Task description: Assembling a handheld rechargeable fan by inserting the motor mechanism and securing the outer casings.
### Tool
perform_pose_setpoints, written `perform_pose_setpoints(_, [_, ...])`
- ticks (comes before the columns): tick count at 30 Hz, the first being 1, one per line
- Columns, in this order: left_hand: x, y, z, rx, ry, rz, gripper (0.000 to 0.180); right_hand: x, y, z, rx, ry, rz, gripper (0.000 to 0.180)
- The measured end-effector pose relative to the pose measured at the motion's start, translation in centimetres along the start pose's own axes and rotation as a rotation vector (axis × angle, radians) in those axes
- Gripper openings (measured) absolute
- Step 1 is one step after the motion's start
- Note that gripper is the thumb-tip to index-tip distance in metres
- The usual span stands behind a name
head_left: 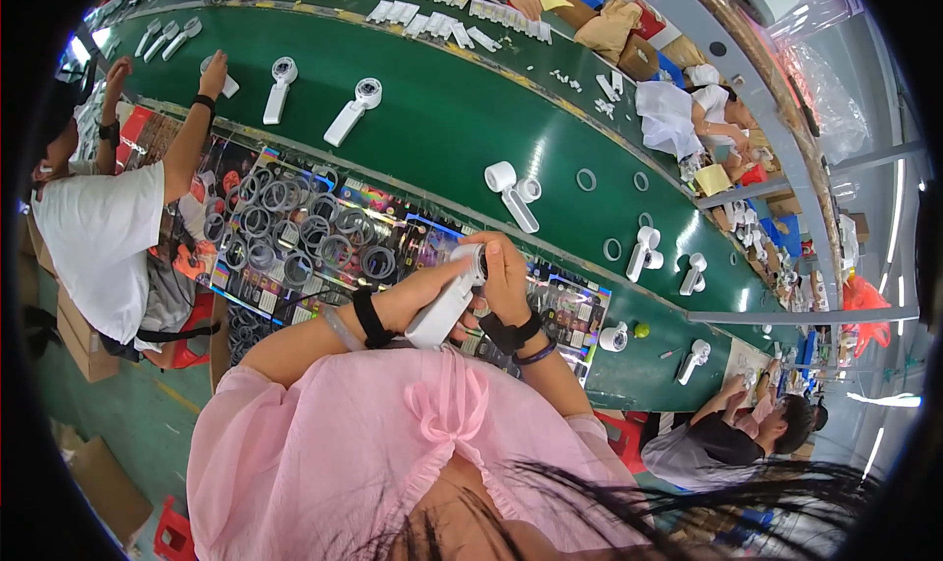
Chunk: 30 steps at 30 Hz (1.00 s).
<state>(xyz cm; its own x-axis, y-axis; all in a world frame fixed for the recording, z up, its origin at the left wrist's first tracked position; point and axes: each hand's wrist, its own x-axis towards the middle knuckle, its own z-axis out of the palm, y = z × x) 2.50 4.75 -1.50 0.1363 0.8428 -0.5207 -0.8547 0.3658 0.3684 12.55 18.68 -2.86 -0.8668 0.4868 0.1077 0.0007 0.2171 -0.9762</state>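
Close to my chest I hold a white handheld fan [438, 315], its handle slanting down to the left. My left hand [417, 294] is wrapped round it from the left. At the round head end, my right hand [507, 278] is closed over the fan, fingers bent and some of them hidden behind it. Left of my hands lies a heap of grey rings [280, 196] on printed, shiny card sheets [408, 235]. Another white fan [513, 197], with a round part beside its head, lies on the green work surface ahead of me.
The green belt [442, 119] carries more white fans [365, 97] and loose grey rings [586, 179]. A co-worker in a white shirt [103, 247] reaches over it at left; another person [732, 433] works at right. A grey metal bar [805, 317] crosses at right.
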Motion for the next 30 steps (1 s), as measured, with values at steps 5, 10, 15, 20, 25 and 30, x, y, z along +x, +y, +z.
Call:
perform_pose_setpoints(5, [2.1, 0.8, -4.7, 0.202, 0.014, 0.001, 0.039, 1.5, 4.5, -0.6, -0.072, 0.144, 0.053, 0.03])
perform_pose_setpoints(10, [8.0, 6.4, -12.1, 0.176, 0.308, 0.291, 0.034, 3.7, 9.6, -3.6, -0.532, 0.297, -0.013, 0.028])
perform_pose_setpoints(15, [14.4, 14.5, -20.9, 0.175, 0.585, 0.649, 0.02, 6.6, 16.4, -7.0, -0.895, 0.4, 0.096, 0.061])
perform_pose_setpoints(20, [17.0, 18.5, -27.4, 0.751, 1.41, 0.582, 0.046, 9.0, 19.0, -7.7, -0.904, 0.295, 0.229, 0.063])
perform_pose_setpoints(25, [16.3, 15.8, -18.8, 1.421, 1.374, 1.11, 0.046, 8.9, 19.2, -7.3, -0.861, 0.356, 0.167, 0.05])
perform_pose_setpoints(30, [16.0, 11.1, -9.4, 0.092, 0.68, 0.156, 0.057, 7.5, 14.7, -2.9, -0.772, 0.251, 0.049, 0.042])
